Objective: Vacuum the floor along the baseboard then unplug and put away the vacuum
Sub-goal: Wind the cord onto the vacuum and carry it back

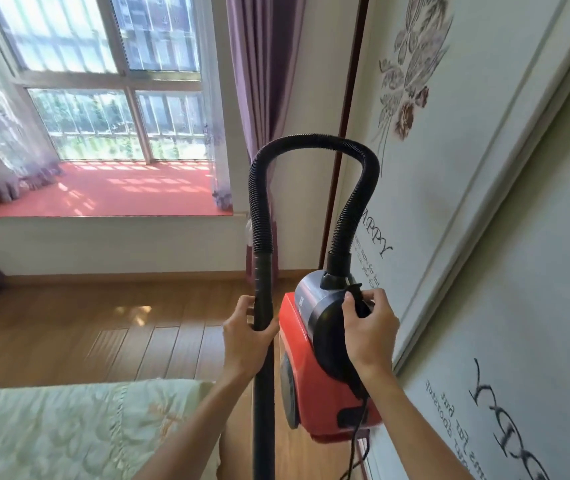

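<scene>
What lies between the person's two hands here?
Head view: the black wand the left hand grips and the dark front of the vacuum body, held by the right hand.

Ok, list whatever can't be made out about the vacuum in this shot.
Floor nozzle: the wand runs off the bottom edge of the head view.
Plug and socket: the cord leaves by the same edge, so plugged or not is unknown.
Black part on the vacuum body: the grip of the right hand covers most of it.
Lettering on the body: too small and blurred.

Red vacuum (314, 386) (black hose (311, 143)) aloft.
</scene>
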`<state>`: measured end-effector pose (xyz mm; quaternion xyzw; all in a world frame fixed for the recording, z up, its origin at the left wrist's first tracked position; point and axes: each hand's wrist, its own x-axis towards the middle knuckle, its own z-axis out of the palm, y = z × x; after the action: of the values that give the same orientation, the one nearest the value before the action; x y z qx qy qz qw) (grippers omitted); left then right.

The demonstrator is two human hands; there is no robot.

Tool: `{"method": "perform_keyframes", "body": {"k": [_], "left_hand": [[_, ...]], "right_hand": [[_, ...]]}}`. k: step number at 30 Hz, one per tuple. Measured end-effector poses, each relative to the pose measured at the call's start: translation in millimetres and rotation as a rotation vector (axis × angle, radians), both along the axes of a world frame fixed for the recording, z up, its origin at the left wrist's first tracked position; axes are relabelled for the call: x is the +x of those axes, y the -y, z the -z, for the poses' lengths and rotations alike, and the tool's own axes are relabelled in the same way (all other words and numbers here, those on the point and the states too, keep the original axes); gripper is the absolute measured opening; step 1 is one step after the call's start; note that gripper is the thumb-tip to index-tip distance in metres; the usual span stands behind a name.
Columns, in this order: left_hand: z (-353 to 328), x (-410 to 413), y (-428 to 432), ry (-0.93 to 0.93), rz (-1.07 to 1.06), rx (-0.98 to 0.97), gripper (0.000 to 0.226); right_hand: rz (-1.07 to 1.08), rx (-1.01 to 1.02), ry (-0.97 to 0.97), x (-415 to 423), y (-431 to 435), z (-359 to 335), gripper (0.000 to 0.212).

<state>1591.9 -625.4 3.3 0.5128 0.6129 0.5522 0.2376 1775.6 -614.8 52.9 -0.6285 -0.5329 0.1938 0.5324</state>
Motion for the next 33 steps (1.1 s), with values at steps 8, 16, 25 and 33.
{"method": "perform_keyframes", "body": {"k": [8, 16, 25, 33], "left_hand": [[14.7, 4.4, -123.2, -0.008, -0.005, -0.049, 0.033], [39.2, 10.4, -231.4, -0.041, -0.021, -0.172, 0.03], [90.7, 1.9, -319.0, -0.137, -0.018, -0.33, 0.029], [171.6, -31.0, -417.2, -0.109, 0.024, -0.533, 0.033]], "right_hand": [[-0.014, -0.036, 0.001, 4.6, -127.3, 30.6, 0.011], [-0.045, -0.115, 0.027, 11.9, -242.9, 66.1, 0.014], [-0.018, -0.218, 0.092, 3.0, -335.8, 116.3, 0.016], [0.015, -0.341, 0.084, -36.4, -419.6, 183.5, 0.014]]}}
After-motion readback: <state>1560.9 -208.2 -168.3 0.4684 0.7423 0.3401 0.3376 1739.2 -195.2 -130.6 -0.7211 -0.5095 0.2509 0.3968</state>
